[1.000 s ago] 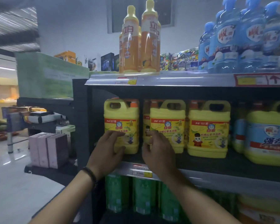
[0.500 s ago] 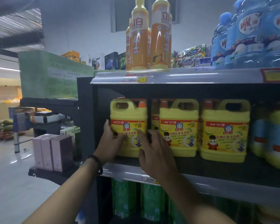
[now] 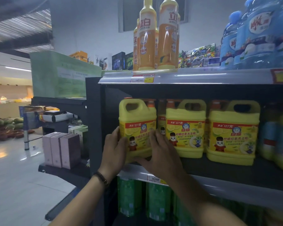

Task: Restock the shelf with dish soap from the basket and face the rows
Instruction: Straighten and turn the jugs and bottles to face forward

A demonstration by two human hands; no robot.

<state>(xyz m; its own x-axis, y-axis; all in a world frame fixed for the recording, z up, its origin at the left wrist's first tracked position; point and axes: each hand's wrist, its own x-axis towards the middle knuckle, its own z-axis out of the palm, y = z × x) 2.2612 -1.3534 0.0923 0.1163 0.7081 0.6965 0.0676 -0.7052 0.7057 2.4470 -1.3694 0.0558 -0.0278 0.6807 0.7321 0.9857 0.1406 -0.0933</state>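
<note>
Head view, middle shelf (image 3: 235, 173) of a dark store rack. Three yellow dish soap jugs stand in the front row, labels facing out, with more jugs partly seen behind them.

Leftmost jug (image 3: 136, 128): stands at the left end of the row, at about 9 o'clock from the middle jug (image 3: 185, 128), upright or very slightly tilted; cannot tell which. Its base sits at the shelf's front edge. A narrow gap separates it from the middle jug. The right jug (image 3: 234, 132) stands at 3 o'clock from the middle one, just beside it.

Left hand (image 3: 115, 149): palm pressed to the left side of the leftmost jug, thumb on the front label, fingers wrapped round the far side. A dark bracelet (image 3: 102, 178) sits on the wrist.

Right hand (image 3: 160, 154): fingers spread across the jug's lower right front, thumb under the base edge. Both hands clamp the same jug between them, one on each side.

Above, at 12 o'clock: orange bottles (image 3: 157, 35) on the top shelf, blue bottles (image 3: 258, 33) at 2 o'clock. Below, at 6 o'clock: green bottles (image 3: 144, 198) on the lower shelf. A price tag (image 3: 154, 177) is on the shelf rail under the right hand.

At 9 o'clock, off the rack: pink boxes (image 3: 60, 149) on a low platform. The basket is not in view.
</note>
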